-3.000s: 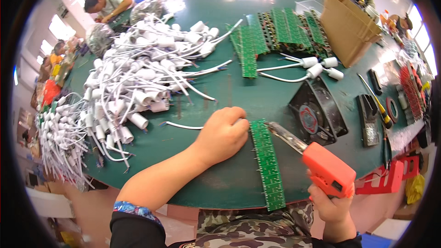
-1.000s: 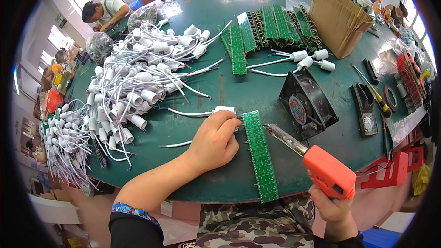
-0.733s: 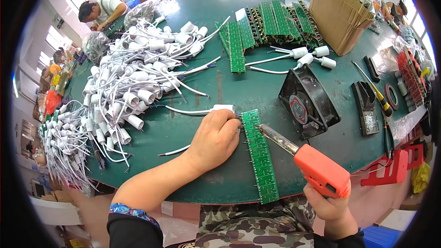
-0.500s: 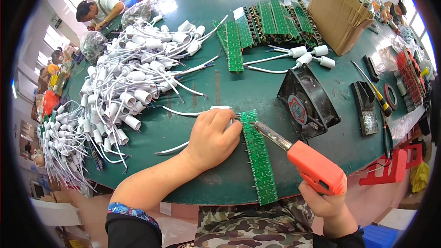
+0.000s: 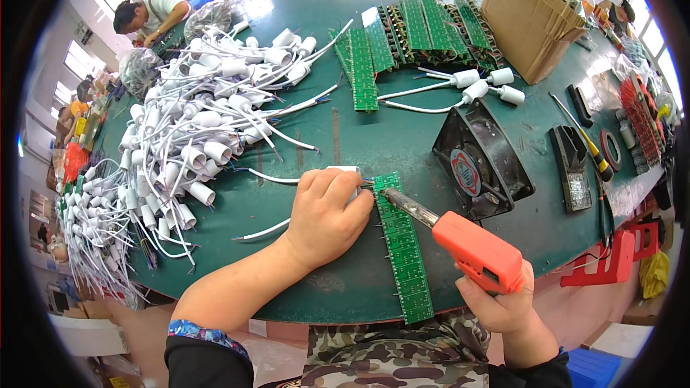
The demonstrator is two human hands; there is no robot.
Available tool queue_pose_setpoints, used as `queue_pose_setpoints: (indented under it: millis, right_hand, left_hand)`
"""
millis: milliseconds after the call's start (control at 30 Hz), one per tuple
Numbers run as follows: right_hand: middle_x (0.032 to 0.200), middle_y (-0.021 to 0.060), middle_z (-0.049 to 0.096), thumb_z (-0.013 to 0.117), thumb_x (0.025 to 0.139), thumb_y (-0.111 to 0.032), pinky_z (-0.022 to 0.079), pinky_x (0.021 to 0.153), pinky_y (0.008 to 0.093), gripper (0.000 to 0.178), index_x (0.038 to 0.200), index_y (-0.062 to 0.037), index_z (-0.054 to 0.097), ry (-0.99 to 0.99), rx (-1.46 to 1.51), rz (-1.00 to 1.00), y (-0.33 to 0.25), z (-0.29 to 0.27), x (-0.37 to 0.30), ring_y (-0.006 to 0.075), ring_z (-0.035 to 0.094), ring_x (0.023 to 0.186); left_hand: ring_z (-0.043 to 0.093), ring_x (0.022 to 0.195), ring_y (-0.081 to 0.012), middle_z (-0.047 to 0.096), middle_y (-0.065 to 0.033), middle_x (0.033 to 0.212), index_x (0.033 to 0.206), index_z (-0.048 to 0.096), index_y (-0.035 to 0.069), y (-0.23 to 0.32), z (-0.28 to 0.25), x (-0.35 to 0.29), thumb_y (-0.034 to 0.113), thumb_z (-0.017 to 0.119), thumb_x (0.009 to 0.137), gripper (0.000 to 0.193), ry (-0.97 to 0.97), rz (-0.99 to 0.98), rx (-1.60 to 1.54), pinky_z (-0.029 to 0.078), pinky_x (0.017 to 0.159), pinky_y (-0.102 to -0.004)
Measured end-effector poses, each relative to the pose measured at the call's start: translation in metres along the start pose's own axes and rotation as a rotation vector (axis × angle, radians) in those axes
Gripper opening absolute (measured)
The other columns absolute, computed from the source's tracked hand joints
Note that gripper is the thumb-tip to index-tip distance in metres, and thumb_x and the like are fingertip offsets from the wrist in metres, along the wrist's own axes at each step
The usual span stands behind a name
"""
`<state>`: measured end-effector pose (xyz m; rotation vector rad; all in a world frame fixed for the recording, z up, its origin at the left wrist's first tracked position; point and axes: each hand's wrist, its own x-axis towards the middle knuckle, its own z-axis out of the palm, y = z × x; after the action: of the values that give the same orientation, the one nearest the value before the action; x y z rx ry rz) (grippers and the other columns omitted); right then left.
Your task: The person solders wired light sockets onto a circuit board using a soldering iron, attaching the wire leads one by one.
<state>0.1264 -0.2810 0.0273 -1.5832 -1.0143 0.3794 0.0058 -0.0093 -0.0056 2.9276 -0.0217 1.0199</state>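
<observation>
A long green circuit board strip [image 5: 408,259] lies on the table in front of me. My left hand [image 5: 327,219] is closed at its upper left edge, around a white cabled socket [image 5: 346,169]; thin wire ends reach from the fingers to the board. My fingers hide most of that socket. Two white cable tails stick out to the left of the hand. My right hand [image 5: 503,305] grips a red-handled soldering iron [image 5: 478,250]. Its hot-end tip touches or hovers just over the board's upper part, near the wire ends; which one I cannot tell.
A large heap of white cabled sockets [image 5: 208,118] fills the left. Farther back are stacked green boards [image 5: 424,25] and a cardboard box [image 5: 528,25]. A black fan [image 5: 481,162] stands right of the board, with a black tray [image 5: 570,169] and screwdriver [image 5: 593,147] beyond. Other people sit around.
The soldering iron has moved left and slightly up, its tip shifting toward the board's left edge. My left hand has shifted a little to the left.
</observation>
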Motion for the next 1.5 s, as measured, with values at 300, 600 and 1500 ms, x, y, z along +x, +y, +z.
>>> queue_pose_setpoints:
  millis: [300,600,1500]
  right_hand:
    - [0.108,0.0193,0.075,0.082,0.082,-0.006,0.059,0.078,0.0333,0.052,0.125,0.0123,0.06,-0.074,-0.086,-0.076,0.011,-0.001,0.0,0.0253,0.076,0.088]
    - [0.109,0.0196,0.074,0.082,0.082,-0.008,0.059,0.08,0.0346,0.052,0.125,0.011,0.061,-0.096,-0.107,-0.042,0.009,-0.003,0.0,0.0276,0.076,0.09]
    - [0.086,0.0066,0.07,0.072,0.084,0.002,0.051,0.069,0.0276,0.036,0.119,0.008,0.066,0.012,-0.024,-0.053,-0.003,-0.002,-0.005,0.0123,0.062,0.07]
  left_hand:
    - [0.061,0.094,-0.0281,0.062,-0.0062,0.102,0.09,0.066,0.008,-0.001,0.0,-0.001,0.004,0.076,0.065,0.027,0.005,-0.003,-0.023,0.045,0.082,-0.0424]
    - [0.061,0.093,-0.0278,0.062,-0.0059,0.102,0.09,0.066,0.008,-0.002,0.0,-0.002,0.005,0.076,0.065,0.027,-0.003,-0.004,-0.027,0.044,0.082,-0.0422]
    - [0.061,0.092,-0.0282,0.062,-0.0061,0.102,0.091,0.066,0.008,-0.002,-0.001,-0.003,0.005,0.076,0.067,0.027,0.01,-0.001,-0.029,0.046,0.081,-0.0426]
